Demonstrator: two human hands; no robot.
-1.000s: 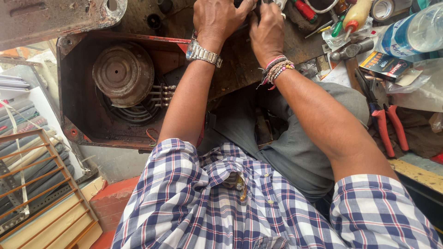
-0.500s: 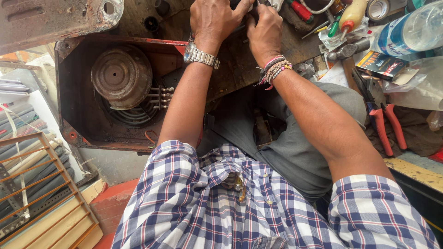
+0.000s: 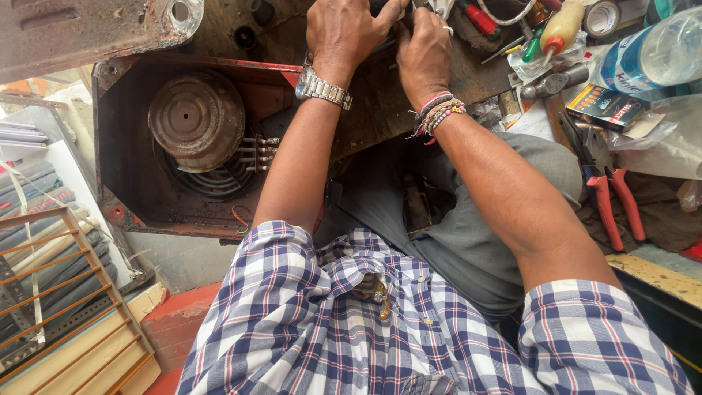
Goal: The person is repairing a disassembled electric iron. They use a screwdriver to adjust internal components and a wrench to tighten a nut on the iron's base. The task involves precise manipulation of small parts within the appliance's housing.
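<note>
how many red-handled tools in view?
2. Red-handled pliers on the bench by the right forearm; a red-handled screwdriver at the top edge, right of the hands. More may be hidden in the clutter.

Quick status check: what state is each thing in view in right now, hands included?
Left hand: closed on a small part at the top edge; part hidden.
Right hand: pressed against the left hand, gripping there too.
Casing: open, rusty, disc and coil exposed.
Pliers: lying on the bench, untouched.
Bottle: lying on its side.
Hammer: lying flat.
</note>
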